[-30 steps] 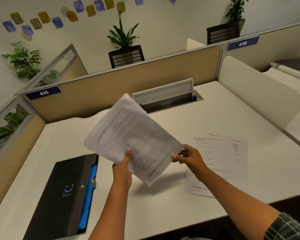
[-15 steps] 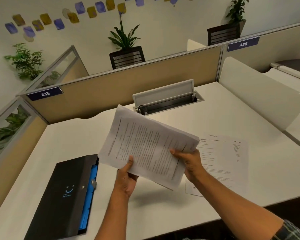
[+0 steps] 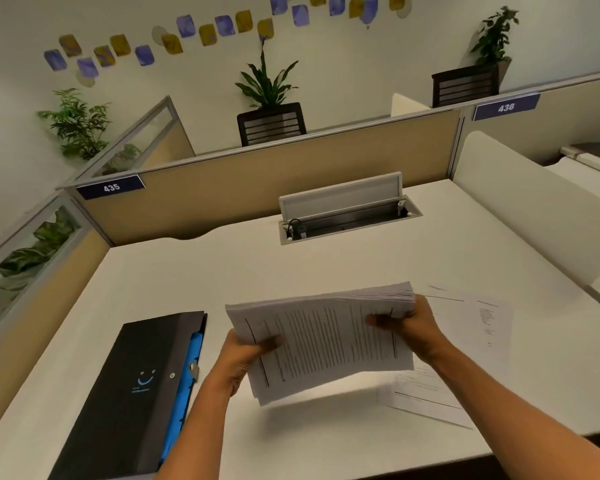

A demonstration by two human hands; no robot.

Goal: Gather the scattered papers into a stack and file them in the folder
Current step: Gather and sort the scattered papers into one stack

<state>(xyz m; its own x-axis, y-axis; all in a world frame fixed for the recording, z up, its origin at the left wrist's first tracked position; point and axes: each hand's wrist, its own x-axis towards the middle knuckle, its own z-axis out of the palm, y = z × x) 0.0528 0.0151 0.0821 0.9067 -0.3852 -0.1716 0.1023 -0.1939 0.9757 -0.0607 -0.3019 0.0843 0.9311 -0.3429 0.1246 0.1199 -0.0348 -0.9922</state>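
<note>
We hold the stack [image 3: 326, 341] up over the desk [image 3: 326, 261]. Our left hand [image 3: 243, 358] grips its left edge and our right hand [image 3: 413, 327] grips its right edge, thumbs on top. We think we are squaring the papers. One sheet [image 3: 478, 327] lies on the desk under our right arm. Next we should pick it up. The folder [image 3: 129, 386] waits closed at the left.

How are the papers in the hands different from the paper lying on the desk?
The held stack of papers is up in the air, gripped by the left hand and right hand; the loose sheet lies flat on the desk, untouched. The stack is thick, with many pages; the sheet looks thin. Both are white with printed text.
</note>
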